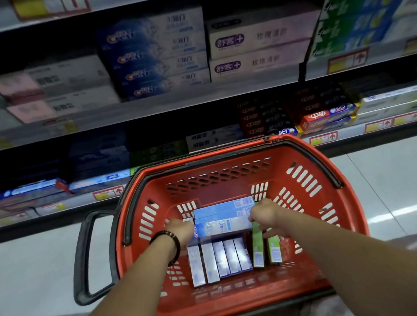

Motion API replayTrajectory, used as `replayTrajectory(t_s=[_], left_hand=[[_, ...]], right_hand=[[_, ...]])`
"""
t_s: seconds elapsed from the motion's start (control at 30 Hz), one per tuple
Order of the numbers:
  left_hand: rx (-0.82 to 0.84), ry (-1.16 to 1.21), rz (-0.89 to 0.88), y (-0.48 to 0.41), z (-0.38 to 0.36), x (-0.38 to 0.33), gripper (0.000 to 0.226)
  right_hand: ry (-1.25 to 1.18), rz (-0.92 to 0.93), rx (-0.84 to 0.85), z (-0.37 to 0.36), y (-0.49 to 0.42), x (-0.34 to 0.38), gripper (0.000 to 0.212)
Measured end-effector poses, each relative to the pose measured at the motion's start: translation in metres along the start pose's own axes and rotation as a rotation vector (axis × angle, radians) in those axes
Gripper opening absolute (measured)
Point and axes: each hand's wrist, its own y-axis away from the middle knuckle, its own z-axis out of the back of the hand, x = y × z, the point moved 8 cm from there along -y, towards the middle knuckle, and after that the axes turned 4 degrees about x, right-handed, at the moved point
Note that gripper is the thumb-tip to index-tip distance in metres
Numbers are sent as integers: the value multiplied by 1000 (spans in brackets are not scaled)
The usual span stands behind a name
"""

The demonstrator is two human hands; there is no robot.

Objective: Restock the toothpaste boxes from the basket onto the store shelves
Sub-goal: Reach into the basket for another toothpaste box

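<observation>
A red basket [308, 160] stands on the floor in front of the shelves. Inside it, a small stack of blue toothpaste boxes [223, 218] lies crosswise. My left hand [181, 230] grips the stack's left end and my right hand [264, 216] grips its right end. Under and in front of the stack, several white-and-blue boxes [220, 259] lie lengthwise side by side. Two green boxes [257, 246] lie to their right, partly under my right hand.
The middle shelf [168, 102] holds matching blue boxes [157, 56], with white-purple boxes [259, 47] to the right and pink-white ones at the left. The lower shelf [358, 133] carries red and blue boxes. A black basket handle [82, 254] sticks out left over pale floor.
</observation>
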Motion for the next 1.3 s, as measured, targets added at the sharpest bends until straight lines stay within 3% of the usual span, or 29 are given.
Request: replayTrajectory(t_s=[0.17,0.43,0.6,0.77,1.0,1.23,1.3], left_hand=[[34,24,44,-8,-6,8,21],[88,96,101,-15,-13,18,32],[110,167,116,-21,-19,26,31],[100,158,118,-16,-20,22,28],[95,174,132,-20,-20,25,30],[22,25,31,-18,-8,10,8],[17,51,10,-18,-8,9,27]], right_hand=[[0,-12,25,-4,-5,-4,33],[-13,-8,53,-6,-9,-6,47],[-11,-16,79,-9,-6,-10,32],[-26,-39,93,-16,-23,-18,51],[-52,-20,76,-14,-21,-13,29],[-82,-4,4,-2,-25,-15,21],[-125,8,-8,0,-27,-14,21]])
